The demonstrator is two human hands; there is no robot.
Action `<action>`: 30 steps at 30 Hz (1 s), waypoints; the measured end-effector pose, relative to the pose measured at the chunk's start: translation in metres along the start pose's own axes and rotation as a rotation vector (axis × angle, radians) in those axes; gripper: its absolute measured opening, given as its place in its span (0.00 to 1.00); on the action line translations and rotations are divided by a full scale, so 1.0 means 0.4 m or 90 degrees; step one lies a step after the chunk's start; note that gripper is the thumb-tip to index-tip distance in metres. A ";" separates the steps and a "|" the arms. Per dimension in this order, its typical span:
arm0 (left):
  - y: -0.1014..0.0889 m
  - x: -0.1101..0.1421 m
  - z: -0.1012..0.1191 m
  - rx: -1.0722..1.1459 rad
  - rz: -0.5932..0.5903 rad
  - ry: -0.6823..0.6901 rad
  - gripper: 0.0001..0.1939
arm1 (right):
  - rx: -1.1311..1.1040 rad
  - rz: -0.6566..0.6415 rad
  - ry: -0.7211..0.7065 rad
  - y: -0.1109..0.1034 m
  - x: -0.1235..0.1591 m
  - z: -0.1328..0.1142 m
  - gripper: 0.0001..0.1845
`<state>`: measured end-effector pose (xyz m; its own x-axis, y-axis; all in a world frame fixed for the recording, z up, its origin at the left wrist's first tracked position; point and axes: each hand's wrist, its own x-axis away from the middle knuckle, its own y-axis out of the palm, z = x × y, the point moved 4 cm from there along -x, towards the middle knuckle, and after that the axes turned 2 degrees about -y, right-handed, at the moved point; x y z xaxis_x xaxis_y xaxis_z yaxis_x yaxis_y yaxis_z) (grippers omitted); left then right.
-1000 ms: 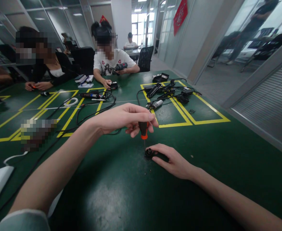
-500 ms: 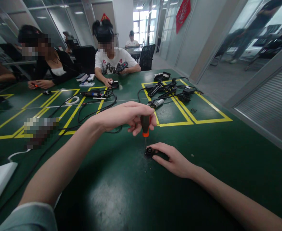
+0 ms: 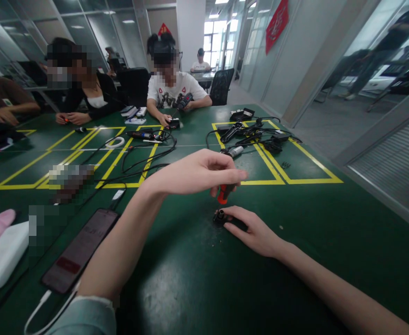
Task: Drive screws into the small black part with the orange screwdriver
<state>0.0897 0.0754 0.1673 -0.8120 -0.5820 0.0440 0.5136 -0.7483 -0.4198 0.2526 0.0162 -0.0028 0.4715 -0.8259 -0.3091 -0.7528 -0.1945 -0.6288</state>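
Note:
My left hand [image 3: 204, 173] is closed around a screwdriver [image 3: 222, 194] with a dark handle and an orange-red collar. Most of the handle hides behind the fingers, and I cannot make out the shaft. Just below it, a small black round part [image 3: 220, 217] with a raised stub lies on the green table. The thumb and fingers of my right hand [image 3: 253, 231] grip this part from the right side. The screwdriver's collar is above the part and apart from it.
A phone [image 3: 82, 249] with a white cable lies left of my left forearm. Beyond my hands are black cables and tools [image 3: 249, 132], yellow tape outlines [image 3: 312, 180] and a white ring [image 3: 115, 142]. Co-workers sit across the table [image 3: 295, 279]; one holds a power tool [image 3: 184, 101].
My left hand has turned and the screwdriver has tilted out of its upright pose, its collar now further right. My right hand stays on the black part. The view has shifted left, showing the phone.

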 end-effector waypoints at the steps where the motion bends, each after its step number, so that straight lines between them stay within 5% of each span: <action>1: 0.001 0.000 -0.005 0.004 0.016 0.005 0.19 | -0.001 -0.002 0.003 0.000 0.000 0.000 0.15; 8: 0.025 -0.008 -0.018 0.002 0.072 -0.016 0.16 | -0.004 -0.003 0.002 -0.001 -0.001 -0.005 0.14; 13: 0.049 0.014 0.029 -0.355 0.210 0.044 0.13 | 0.006 -0.005 -0.001 0.000 0.001 -0.006 0.15; 17: 0.079 0.016 0.047 -0.540 0.194 0.035 0.17 | 0.008 -0.002 -0.010 0.001 0.004 -0.005 0.13; 23: 0.060 0.016 0.033 -0.608 0.204 -0.024 0.23 | 0.015 -0.004 -0.017 0.000 0.006 -0.008 0.13; 30: 0.048 0.044 0.038 -0.577 0.169 0.074 0.05 | 0.042 0.006 -0.049 -0.001 0.001 -0.025 0.12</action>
<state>0.0896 0.0459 0.1736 -0.7477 -0.6254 -0.2233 0.3139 -0.0364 -0.9488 0.2485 0.0105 0.0046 0.5002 -0.7842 -0.3671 -0.7263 -0.1492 -0.6710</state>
